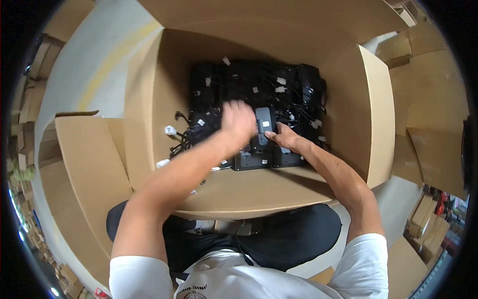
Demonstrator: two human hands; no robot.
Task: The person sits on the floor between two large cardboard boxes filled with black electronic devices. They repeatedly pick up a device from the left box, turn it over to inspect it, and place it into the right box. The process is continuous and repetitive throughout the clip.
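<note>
A large open cardboard box (348, 104) stands before me with many black plastic parts (259, 74) and cables lying in it. My right hand (289, 137) grips a flat black rectangular device (262, 117), its thumb on the face near a small white label. Just left of that device is my left hand (238, 119), smeared by motion; its fingers cannot be read clearly. Below the device, two dark flat panels (253, 162) lie along the near wall. Several thin black cables with white connectors (170, 130) spread over the pile.
Folded flaps of another carton (89, 169) stand at the left, beside a grey floor (107, 55) with a yellow line. More cardboard (433, 109) leans at the right, and stacked cartons (425, 224) stand at the lower right. My knees press close to the box's near side.
</note>
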